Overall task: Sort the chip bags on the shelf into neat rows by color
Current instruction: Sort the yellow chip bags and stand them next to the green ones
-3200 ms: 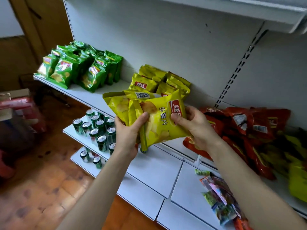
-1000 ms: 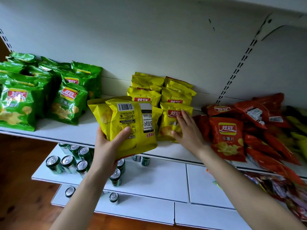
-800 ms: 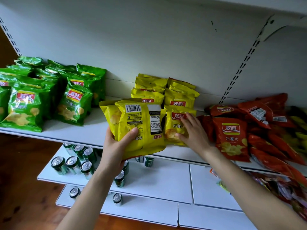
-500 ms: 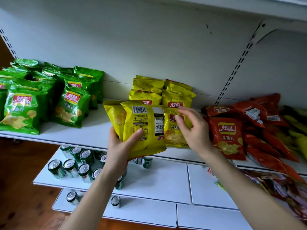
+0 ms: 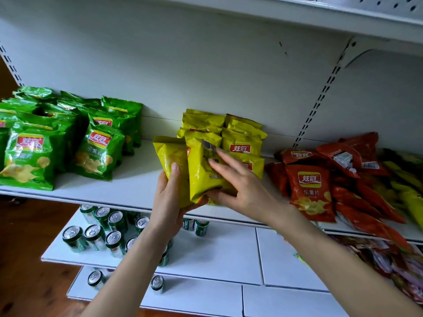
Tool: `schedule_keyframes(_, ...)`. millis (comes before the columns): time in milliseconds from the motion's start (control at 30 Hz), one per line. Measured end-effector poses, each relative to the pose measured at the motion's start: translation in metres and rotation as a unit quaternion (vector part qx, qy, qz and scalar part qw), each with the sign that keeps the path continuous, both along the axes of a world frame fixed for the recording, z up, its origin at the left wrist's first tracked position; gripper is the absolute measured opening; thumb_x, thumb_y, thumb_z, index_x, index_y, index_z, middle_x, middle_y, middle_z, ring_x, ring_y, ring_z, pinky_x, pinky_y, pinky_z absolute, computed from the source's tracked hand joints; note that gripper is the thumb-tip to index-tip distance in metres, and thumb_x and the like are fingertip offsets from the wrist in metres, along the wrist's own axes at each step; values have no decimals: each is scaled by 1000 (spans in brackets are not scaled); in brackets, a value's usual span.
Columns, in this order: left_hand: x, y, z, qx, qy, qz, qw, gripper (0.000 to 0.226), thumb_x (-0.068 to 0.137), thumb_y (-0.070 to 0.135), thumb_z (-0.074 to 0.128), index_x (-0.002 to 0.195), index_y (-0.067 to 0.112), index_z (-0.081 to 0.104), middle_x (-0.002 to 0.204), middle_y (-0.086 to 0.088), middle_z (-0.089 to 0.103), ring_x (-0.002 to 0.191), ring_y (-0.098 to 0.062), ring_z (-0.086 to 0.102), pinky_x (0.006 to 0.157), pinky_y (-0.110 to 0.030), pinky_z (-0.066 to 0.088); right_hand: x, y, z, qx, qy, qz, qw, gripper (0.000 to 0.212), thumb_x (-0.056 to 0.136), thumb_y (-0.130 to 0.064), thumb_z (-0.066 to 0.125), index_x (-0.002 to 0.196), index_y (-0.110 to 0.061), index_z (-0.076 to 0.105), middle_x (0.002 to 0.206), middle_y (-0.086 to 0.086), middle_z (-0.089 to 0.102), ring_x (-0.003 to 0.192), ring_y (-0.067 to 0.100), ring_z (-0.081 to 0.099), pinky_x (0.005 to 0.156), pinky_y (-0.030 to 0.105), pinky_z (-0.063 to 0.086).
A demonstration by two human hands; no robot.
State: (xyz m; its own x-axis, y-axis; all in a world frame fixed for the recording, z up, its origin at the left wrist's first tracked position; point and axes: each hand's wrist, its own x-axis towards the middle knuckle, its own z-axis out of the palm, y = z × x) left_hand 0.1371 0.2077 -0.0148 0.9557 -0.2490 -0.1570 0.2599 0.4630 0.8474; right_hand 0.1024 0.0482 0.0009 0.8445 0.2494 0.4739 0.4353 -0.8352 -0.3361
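Note:
My left hand (image 5: 168,202) grips a yellow chip bag (image 5: 167,154) from below, thumb on its front, over the shelf's (image 5: 128,188) front edge. A second yellow bag (image 5: 201,177), barcode side toward me, leans against it. My right hand (image 5: 240,186) pinches this bag, fingers spread across its face and thumb under its bottom edge. Behind them stand two rows of yellow bags (image 5: 242,138). Green bags (image 5: 98,147) stand in rows at the left. Red bags (image 5: 311,186) lie in a loose heap at the right.
Some yellow bags (image 5: 409,197) are mixed into the red heap at the far right. Green drink cans (image 5: 103,232) stand on the lower shelves at the left. Mixed snack packets (image 5: 377,259) lie on the lower shelf at the right.
My right hand left the front yellow bag standing on the shelf and came over to take the barcode-side bag from the pair in my left hand. The pair has turned edge-on.

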Motion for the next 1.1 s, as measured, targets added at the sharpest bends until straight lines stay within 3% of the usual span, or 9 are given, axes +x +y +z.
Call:
schedule_keyframes(167,4,7,0,20,-17,12,1000,32,97,38,43,124,21,48,109,-9,67,80,-21,71,56,-34,58,2,-7,18,57,8,-15,998,51,86,-32,56,127,-2,53,131,14,51,118,13,45,98,11,29)
schedule_keyframes(333,12,19,-8,69,-93,91,989,32,93,29,53,122,22,41,117,-8,61,98,-29,66,62,-33,59,4,-20,48,235,79,-61,967,29,93,-16,52,121,-14,48,114,-4,55,106,7,53,91,17,40)
schedule_keyframes(400,13,21,-8,76,-107,99,986,47,87,32,60,126,19,39,115,-5,61,97,-29,67,64,-34,59,4,-25,57,322,139,-30,936,17,93,-13,48,107,-22,52,104,-7,60,92,0,59,84,18,47)
schedule_keyframes(500,10,18,-5,61,-106,69,990,67,75,35,74,130,16,38,111,-4,63,89,-21,69,62,-34,58,5,-29,61,456,250,10,854,17,92,-13,46,102,-22,56,96,-6,65,79,1,64,73,18,53)
schedule_keyframes(633,3,7,0,-15,-80,14,997,52,71,33,63,119,21,47,102,2,68,82,-14,70,56,-31,55,7,-32,54,473,330,5,817,18,92,-14,46,104,-21,57,93,-7,68,77,4,67,68,19,55)
schedule_keyframes(767,1,2,-2,-4,-88,26,996,48,69,13,71,112,17,48,94,-4,68,78,-20,69,51,-31,54,11,-40,45,407,271,-55,871,17,91,-13,52,107,-15,59,94,-4,65,76,0,63,74,16,52)
schedule_keyframes(900,1,-5,-6,20,-82,73,994,44,82,-4,65,117,13,43,96,-7,63,79,-22,64,49,-27,53,12,-47,44,381,148,-140,902,6,83,-9,65,87,-12,62,82,-2,62,73,5,57,69,13,46)
schedule_keyframes(1000,-1,-12,-5,18,-79,116,990,45,84,-2,64,119,14,42,98,-4,62,83,-20,64,51,-29,56,6,-45,39,388,68,-188,900,8,84,-13,65,79,-18,61,77,-4,62,68,2,56,63,15,46)
schedule_keyframes(1100,1,-14,-6,-9,-59,166,984,55,84,1,65,130,12,37,113,-10,60,97,-25,63,58,-30,58,-8,-38,28,488,70,-205,845,14,83,-19,65,95,-17,56,81,-4,64,70,2,60,64,25,52)
